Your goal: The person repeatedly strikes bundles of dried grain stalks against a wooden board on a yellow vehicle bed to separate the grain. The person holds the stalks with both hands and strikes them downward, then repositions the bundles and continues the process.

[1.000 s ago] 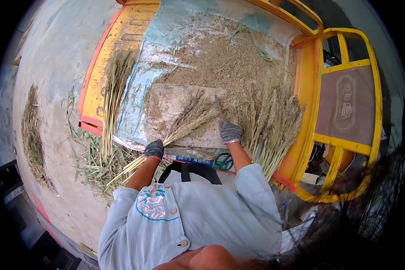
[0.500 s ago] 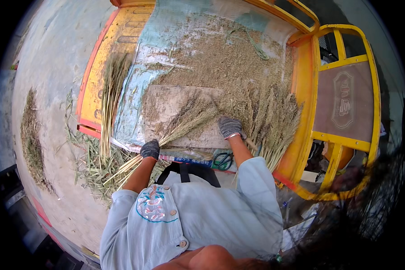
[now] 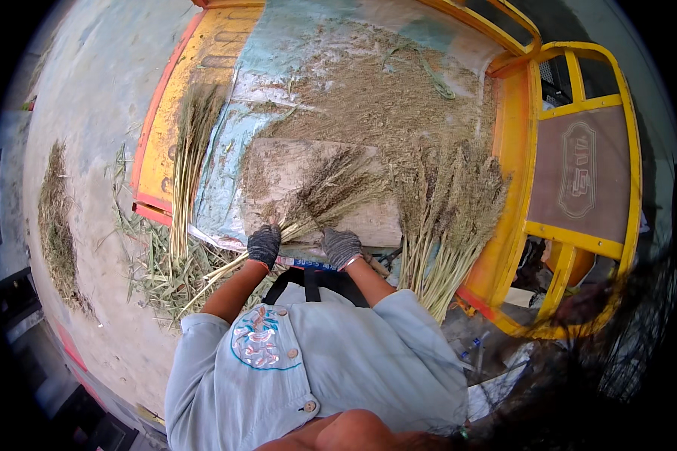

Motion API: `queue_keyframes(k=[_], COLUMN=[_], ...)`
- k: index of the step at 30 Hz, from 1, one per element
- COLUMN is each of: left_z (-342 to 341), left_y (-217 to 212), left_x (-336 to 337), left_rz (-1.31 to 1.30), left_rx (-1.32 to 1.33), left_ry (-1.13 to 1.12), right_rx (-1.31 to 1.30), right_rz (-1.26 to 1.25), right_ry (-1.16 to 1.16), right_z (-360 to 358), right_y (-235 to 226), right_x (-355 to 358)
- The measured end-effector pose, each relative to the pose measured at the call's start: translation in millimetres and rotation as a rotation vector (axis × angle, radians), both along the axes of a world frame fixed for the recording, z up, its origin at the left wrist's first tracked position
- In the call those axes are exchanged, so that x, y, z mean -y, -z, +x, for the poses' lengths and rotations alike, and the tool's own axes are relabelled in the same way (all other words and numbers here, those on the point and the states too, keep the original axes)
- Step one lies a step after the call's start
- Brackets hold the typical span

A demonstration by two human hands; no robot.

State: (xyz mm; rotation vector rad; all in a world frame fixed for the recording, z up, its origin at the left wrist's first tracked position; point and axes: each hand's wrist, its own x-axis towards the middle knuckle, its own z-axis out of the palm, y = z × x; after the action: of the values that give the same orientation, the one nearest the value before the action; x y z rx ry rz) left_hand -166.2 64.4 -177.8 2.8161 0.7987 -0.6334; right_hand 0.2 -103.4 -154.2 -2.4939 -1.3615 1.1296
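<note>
The left hand in a dark grey knitted glove (image 3: 264, 245) has its fingers closed around the pale stems of a slanting bundle of dry straw-coloured stalks with brown feathery heads (image 3: 337, 188). This bundle lies across a flat, pinkish-tan rectangular board (image 3: 374, 222), its heads toward the upper right and its stem ends running past the left hand, over the near edge. The right hand in a matching grey glove (image 3: 341, 246) is at the board's near edge, just beside the stems, its fingers curled in; whether they hold anything cannot be told. Good handling here probably calls for a firm left grip low on the stems, so that the stalks neither roll nor fan out, with the heads spread thinly and fully backed by the board. The right hand would do best working away from the left fingers, along the heads rather than across the grip. The loose brown chaff and seed (image 3: 399, 105) beyond could make the footing slippery, so the board should sit flat. The thick sheaf of greenish-tan stalks (image 3: 459, 199) at the right is best left undisturbed.
</note>
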Motion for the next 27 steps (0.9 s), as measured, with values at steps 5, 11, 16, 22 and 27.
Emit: queue_keyframes(k=[5,11,16,22,27], left_z=[1,-17,5,3,1], left_y=[1,49,10,-15,-13], left_x=[-6,-1,19,5,-2], left_rz=[-0.474,-1.063,-0.4,-0.284,-0.251], left_rx=[-0.162,-0.321,-0.232,-0.271,-0.26], left_ry=[-0.114,-0.569,-0.404,-0.386,-0.39], right_rx=[-0.045,-0.021,-0.029,0.086,0.174], right_rz=[-0.033,0.003,0.095,-0.146,-0.259], right_ry=[0.093,-0.044,-0.273,-0.124,0.279], right_z=[-1,-2,-36,62,112], right_y=[-4,-11,-7,31,9], right_x=[4,-7,-14,7,14])
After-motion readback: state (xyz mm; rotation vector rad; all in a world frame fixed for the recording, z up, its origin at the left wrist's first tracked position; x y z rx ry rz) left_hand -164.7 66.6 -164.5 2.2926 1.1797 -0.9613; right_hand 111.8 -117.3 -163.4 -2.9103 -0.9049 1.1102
